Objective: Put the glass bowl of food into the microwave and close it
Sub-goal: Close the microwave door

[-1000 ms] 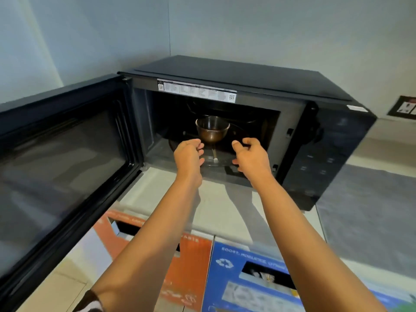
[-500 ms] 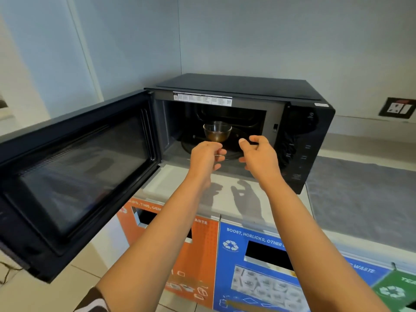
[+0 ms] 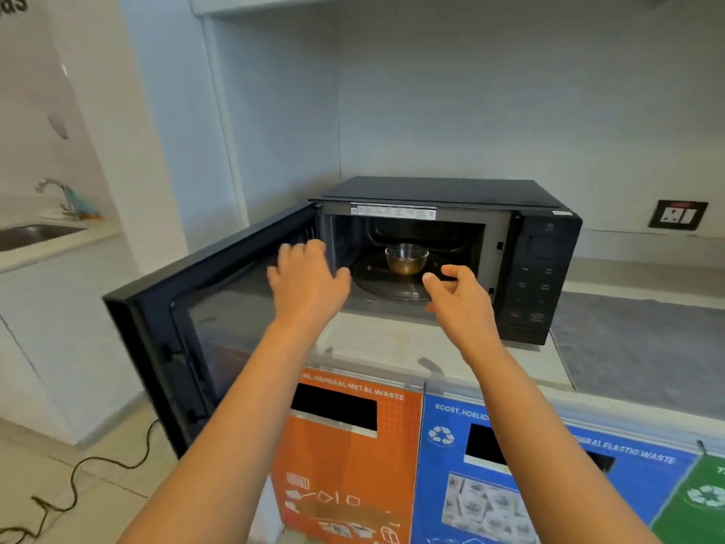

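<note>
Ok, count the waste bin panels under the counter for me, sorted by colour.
Orange panel: 1
Blue panel: 1
Green panel: 1, only partly in view at the right edge
Total: 3

"GENERAL METAL WASTE" on orange bin front [image 3: 345, 465]; "BOOST, HORLIC…", "PLASTIC WASTE" on blue bin front [image 3: 549, 484].

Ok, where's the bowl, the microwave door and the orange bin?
glass bowl [image 3: 406, 259], head view, on its clear side wall.
microwave door [image 3: 219, 327], head view, on its window pane.
orange bin [image 3: 353, 473], head view, on its front panel below the slot.
</note>
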